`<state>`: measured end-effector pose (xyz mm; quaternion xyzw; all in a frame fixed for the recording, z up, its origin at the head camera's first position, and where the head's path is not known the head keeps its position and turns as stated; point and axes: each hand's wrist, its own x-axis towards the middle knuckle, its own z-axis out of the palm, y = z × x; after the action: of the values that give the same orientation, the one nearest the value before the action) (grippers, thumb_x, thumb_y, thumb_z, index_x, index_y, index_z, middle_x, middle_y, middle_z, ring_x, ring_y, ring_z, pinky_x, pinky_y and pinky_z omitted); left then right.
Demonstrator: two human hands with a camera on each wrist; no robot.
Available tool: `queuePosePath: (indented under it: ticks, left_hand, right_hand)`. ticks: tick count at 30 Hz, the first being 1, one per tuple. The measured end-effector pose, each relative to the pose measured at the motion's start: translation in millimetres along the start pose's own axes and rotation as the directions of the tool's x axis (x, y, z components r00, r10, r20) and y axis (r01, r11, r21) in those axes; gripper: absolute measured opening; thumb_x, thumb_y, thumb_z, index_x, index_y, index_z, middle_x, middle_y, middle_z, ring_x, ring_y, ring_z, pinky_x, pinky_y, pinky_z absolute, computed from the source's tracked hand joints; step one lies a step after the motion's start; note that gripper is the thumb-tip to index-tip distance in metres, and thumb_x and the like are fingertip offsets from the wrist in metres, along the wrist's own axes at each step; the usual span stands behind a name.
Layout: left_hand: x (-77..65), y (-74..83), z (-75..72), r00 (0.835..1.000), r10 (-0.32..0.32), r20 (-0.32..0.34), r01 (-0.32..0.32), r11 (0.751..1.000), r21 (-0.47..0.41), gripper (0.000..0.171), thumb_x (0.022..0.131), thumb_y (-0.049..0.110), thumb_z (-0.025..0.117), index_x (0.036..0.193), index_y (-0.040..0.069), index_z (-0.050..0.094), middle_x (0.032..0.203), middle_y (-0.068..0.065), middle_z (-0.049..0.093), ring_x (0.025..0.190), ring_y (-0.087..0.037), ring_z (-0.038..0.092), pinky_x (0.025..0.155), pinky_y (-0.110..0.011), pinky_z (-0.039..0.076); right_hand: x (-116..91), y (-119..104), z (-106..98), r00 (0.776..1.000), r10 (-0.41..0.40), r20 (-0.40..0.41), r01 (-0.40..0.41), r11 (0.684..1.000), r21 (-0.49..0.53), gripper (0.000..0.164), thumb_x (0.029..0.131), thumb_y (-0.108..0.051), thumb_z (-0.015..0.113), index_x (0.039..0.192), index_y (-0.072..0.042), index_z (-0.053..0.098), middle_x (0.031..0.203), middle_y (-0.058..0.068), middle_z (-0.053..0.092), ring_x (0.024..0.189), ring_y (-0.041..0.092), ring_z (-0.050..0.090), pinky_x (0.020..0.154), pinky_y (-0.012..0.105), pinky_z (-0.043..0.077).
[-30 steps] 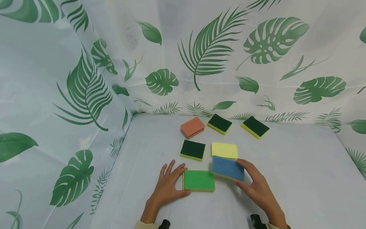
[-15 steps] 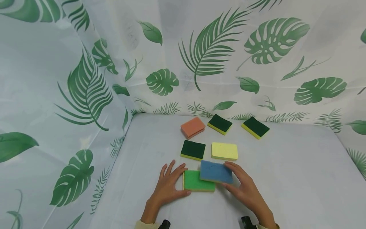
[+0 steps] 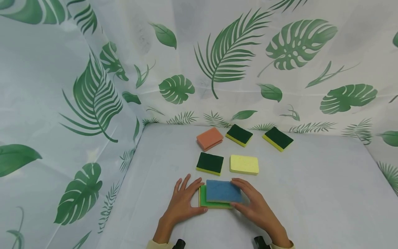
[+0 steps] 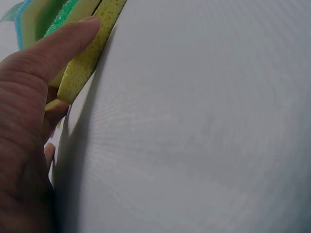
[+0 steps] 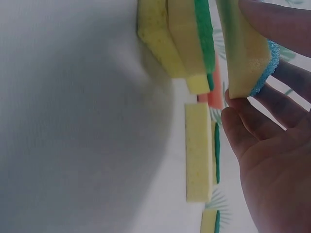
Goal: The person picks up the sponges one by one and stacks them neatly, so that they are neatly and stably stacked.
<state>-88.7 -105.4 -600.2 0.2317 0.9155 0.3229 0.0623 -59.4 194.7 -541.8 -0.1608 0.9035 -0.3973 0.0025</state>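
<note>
My right hand [image 3: 256, 207] pinches a blue-topped sponge [image 3: 222, 191] between thumb and fingers at its right end. It is held over a green-topped sponge [image 3: 202, 197], covering most of it from above. In the right wrist view a gap shows between the pale underside of the blue sponge [image 5: 248, 53] and the green layer [image 5: 204, 36]. Under the green sponge lies a yellow sponge [image 5: 155, 43], so those two are stacked on the table. My left hand [image 3: 180, 204] holds the stack's left end, its thumb [image 4: 73, 41] on the near side and the index finger at the far side.
Beyond the hands lie a dark green and yellow sponge [image 3: 209, 162] and a plain yellow sponge [image 3: 244, 164]. Farther back are an orange sponge [image 3: 209, 138] and two more dark green sponges [image 3: 238, 134]. A leaf-printed sheet [image 3: 217, 69] rises behind the white tabletop [image 3: 320, 183].
My right hand has carried the blue sponge leftward, from right of the green sponge to above it, and the sponge is straighter now. My left hand has stayed in place.
</note>
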Motion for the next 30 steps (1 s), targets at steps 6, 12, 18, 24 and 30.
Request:
queuePosePath:
  ticks: [6,12,18,24,30]
  left_hand:
    - [-0.3,0.8,-1.2,1.0,-0.002,0.001,0.002,1.0,-0.008,0.09,0.085,0.071,0.072,0.158,0.021,0.053,0.169,0.006,0.042,0.163,-0.03,0.013,0.129,-0.06,0.002]
    - [-0.9,0.0,-1.2,1.0,0.006,-0.007,-0.006,1.0,-0.01,0.09,0.085,0.07,0.073,0.157,0.019,0.054,0.168,0.006,0.043,0.163,-0.03,0.014,0.129,-0.059,0.003]
    - [-1.0,0.6,-2.2,1.0,0.004,-0.015,-0.004,0.999,-0.032,0.089,0.085,0.068,0.076,0.158,0.022,0.053,0.168,0.005,0.043,0.163,-0.03,0.014,0.129,-0.059,0.004]
    - [-0.9,2.8,-3.8,0.998,-0.057,-0.001,0.057,0.997,-0.05,0.101,0.081,0.073,0.077,0.165,0.027,0.043,0.169,-0.003,0.04,0.163,-0.03,0.016,0.129,-0.059,0.006]
    - [-1.5,2.6,-4.8,0.997,-0.072,0.006,0.073,0.995,-0.075,0.101,0.08,0.075,0.075,0.165,0.032,0.042,0.171,-0.005,0.037,0.163,-0.031,0.015,0.129,-0.061,0.006]
  right_hand:
    - [3,-6,7,1.0,-0.022,0.016,0.022,1.0,0.012,0.073,0.088,-0.018,0.092,0.152,-0.012,0.058,0.158,0.002,0.054,0.144,0.031,0.052,0.11,0.059,0.049]
    - [4,-8,12,0.999,-0.018,0.033,0.017,0.999,0.029,0.071,0.088,-0.015,0.091,0.151,-0.012,0.058,0.157,0.002,0.054,0.145,0.03,0.051,0.112,0.058,0.048]
    - [3,-9,15,0.999,-0.02,0.04,0.019,0.999,0.028,0.072,0.086,-0.011,0.092,0.15,-0.011,0.06,0.156,0.003,0.055,0.144,0.029,0.052,0.111,0.058,0.049]
    - [3,-9,17,0.999,-0.033,0.034,0.033,0.999,0.016,0.073,0.084,-0.01,0.093,0.149,-0.014,0.061,0.155,-0.001,0.055,0.144,0.028,0.052,0.111,0.057,0.049]
    - [3,-9,19,0.999,-0.03,0.036,0.03,1.0,0.01,0.074,0.083,-0.009,0.094,0.149,-0.016,0.061,0.155,0.0,0.055,0.144,0.028,0.052,0.111,0.057,0.049]
